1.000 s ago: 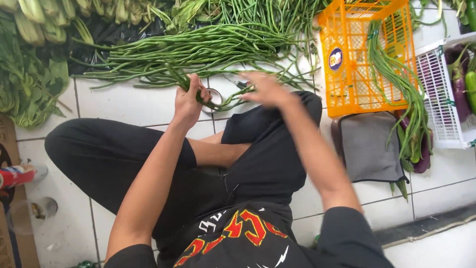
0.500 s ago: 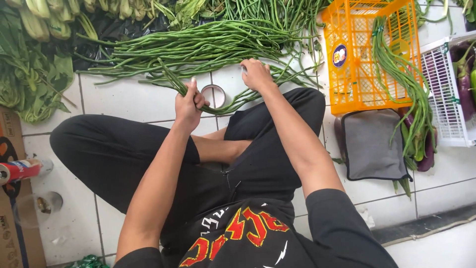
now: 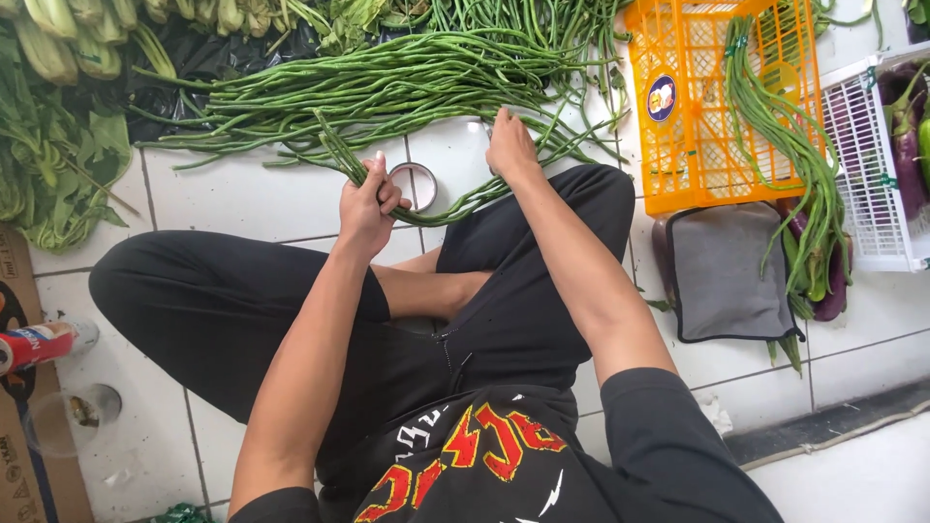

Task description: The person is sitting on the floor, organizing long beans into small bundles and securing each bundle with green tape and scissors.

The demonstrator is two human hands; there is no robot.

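I sit cross-legged on a white tiled floor. My left hand [image 3: 368, 205] is closed around a bundle of long green beans [image 3: 341, 160] that trails up and left from the fist. Beside that hand a roll of clear tape [image 3: 417, 184] lies on the tile. My right hand [image 3: 511, 145] reaches forward onto the big pile of long beans [image 3: 407, 77], fingers curled down among the pods; whether it grips any is hidden.
An orange plastic crate [image 3: 697, 107] with long beans draped over it stands at the right, then a white basket [image 3: 872, 155] with purple eggplants. A grey cloth [image 3: 727, 271] lies below the crate. Leafy greens [image 3: 48, 165] fill the left; a can [image 3: 39, 344] lies by cardboard.
My right hand has swung from beside the left hand out to the bean pile and settled on it. The left hand keeps its bundle, nearly still.
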